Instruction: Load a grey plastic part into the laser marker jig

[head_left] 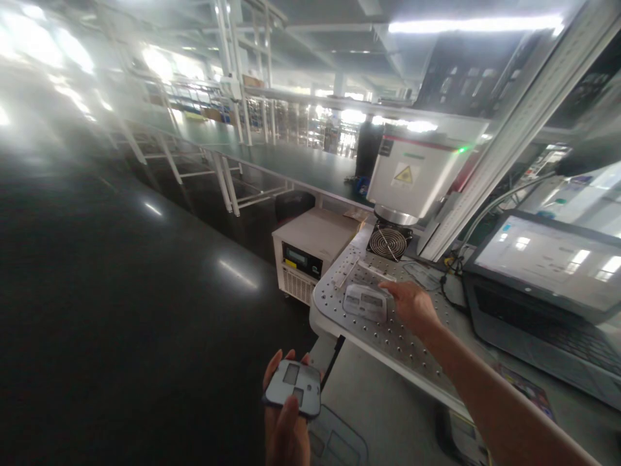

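Note:
My left hand (286, 421), at the lower middle, grips a light grey rounded panel (303, 382) with rectangular windows. Its thumb presses on the panel's face and the fingers wrap behind. Another grey panel (366, 310) with two windows lies flat on the perforated metal plate (392, 340). At that panel's right far corner is my right hand (412, 304), its fingers curled and the fingertips close together. Whether they pinch the panel's edge or something small cannot be made out. A thin straight bar (376, 270) lies just beyond the fingertips.
Above the plate hangs a white machine head (412, 171) with a yellow warning label; a round fan (388, 243) stands below it. A laptop (543, 291) is at right, a boxy unit (315, 236) at left. More panels (339, 440) lie at the bottom edge.

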{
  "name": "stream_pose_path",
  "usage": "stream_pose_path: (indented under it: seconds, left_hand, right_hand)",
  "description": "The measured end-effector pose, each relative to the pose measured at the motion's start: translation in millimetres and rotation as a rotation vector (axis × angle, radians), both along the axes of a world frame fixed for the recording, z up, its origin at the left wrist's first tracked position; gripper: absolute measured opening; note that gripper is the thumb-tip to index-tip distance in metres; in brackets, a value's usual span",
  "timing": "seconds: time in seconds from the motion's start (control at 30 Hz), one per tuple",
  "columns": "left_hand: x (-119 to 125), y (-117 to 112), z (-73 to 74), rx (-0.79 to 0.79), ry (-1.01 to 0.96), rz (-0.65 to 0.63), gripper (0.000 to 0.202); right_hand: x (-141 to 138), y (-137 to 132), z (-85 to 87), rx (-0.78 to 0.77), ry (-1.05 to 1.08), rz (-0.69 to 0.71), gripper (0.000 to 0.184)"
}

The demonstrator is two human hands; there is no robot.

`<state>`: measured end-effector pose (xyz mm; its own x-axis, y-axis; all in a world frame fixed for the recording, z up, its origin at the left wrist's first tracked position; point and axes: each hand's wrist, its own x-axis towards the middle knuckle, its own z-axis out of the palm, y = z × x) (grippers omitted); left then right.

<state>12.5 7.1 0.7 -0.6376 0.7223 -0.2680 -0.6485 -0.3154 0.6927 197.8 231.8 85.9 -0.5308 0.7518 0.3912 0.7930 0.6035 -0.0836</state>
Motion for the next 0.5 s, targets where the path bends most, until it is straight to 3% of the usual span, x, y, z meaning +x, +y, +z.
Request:
stream_pose_path:
  seconds: [0.1, 0.2, 0.3, 0.4, 0.5]
  left_hand:
    - [2, 1, 3.3, 0.006, 0.024, 0.029, 0.074]
    - [3, 2, 6.5, 0.001, 0.040, 0.030, 0.070]
    - [3, 4, 5.8, -0.024, 0.040, 0.032, 0.073]
    - [3, 3, 1.7, -0.009, 0.057, 0.017, 0.073]
    - [2, 1, -3.3, 0.021, 0.084, -0.004, 0.071]
  right_hand:
    - [20, -51, 6.7, -0.104, 0.115, 0.147, 0.032]
    - [35, -72, 12.5, -0.006, 0.155, 0.114, 0.031]
    - [34, -59, 10.0, 0.096, -0.014, -0.016, 0.035]
    - [18, -38, -0.4, -0.004, -0.287, -0.087, 0.049]
    - [-6, -26, -11.6, -0.072, -0.393, -0.092, 0.051]
